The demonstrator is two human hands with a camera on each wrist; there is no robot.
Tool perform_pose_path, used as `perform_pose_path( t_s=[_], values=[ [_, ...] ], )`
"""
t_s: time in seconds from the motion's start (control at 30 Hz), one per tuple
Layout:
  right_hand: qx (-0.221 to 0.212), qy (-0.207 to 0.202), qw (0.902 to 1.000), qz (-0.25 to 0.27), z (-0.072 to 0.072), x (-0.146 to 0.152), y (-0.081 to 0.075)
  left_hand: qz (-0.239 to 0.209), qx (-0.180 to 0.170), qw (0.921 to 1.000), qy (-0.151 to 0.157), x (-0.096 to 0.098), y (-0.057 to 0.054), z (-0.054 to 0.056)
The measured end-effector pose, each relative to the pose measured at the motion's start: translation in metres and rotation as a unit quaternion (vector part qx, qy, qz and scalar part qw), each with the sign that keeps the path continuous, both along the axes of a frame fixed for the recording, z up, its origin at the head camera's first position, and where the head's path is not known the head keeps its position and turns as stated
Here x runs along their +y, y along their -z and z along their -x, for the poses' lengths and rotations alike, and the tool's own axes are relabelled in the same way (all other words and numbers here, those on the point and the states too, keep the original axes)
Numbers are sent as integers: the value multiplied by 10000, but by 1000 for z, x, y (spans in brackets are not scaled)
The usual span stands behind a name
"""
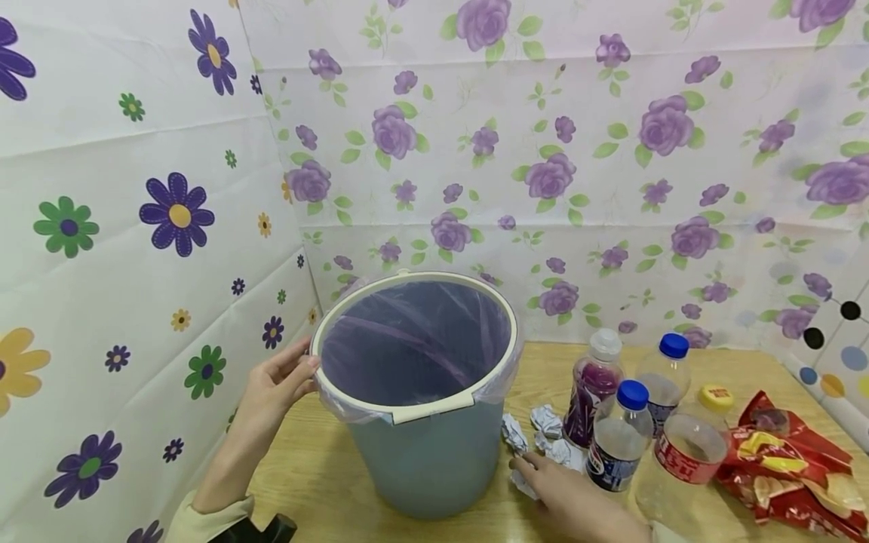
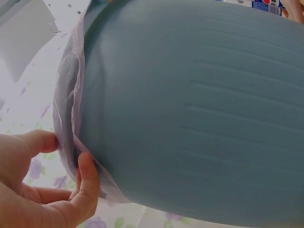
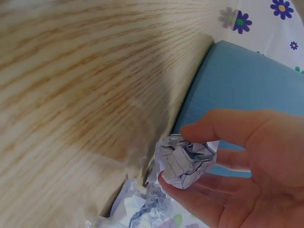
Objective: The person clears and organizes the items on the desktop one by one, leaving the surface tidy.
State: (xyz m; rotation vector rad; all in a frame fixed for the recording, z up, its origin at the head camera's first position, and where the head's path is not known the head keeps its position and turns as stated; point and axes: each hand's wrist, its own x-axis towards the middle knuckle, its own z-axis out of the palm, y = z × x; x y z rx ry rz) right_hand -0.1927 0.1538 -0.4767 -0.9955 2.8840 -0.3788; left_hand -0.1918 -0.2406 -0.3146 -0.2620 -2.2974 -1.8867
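Observation:
A blue-grey trash bin (image 1: pixel 434 460) stands upright on the table, a thin translucent liner (image 2: pixel 71 95) folded over its pale rim. At the rim's left side, my left hand (image 1: pixel 271 392) grips the edge and liner between thumb and fingers. To the right of the bin, my right hand (image 1: pixel 566 494) is low over the table. It pinches a crumpled paper ball (image 3: pixel 185 164) between thumb and fingers, close beside the bin's wall in the right wrist view. More crumpled paper (image 1: pixel 546 421) lies just beyond that hand.
Right of the paper stand a bottle with purple contents (image 1: pixel 589 400), two blue-capped bottles (image 1: pixel 619 445) and a yellow-capped bottle (image 1: pixel 686 460). A red snack bag (image 1: pixel 790 467) lies at the far right. Flowered sheets (image 1: pixel 475 173) enclose the wooden table (image 1: pixel 305 467) behind and at left.

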Motion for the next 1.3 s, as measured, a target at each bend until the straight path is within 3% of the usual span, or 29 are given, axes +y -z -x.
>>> perform_pose_path(
  t_s=[0.27, 0.5, 0.73, 1.0, 1.3],
  values=[
    [233, 26, 9973, 701, -5, 6, -12, 1, 8, 10000, 40, -1, -1, 0],
    [86, 310, 9935, 1092, -11, 6, -27, 31, 5, 10000, 82, -2, 0, 0],
    [1141, 212, 9823, 1469, -15, 7, -40, 87, 37, 9999, 113, -3, 0, 1],
    [1113, 309, 9762, 1836, -20, 8, -58, 80, 13, 9999, 61, -2, -1, 0],
    [1752, 150, 9623, 2075, -25, 12, -76, 173, -26, 9998, 64, -3, 0, 0]
  ],
)
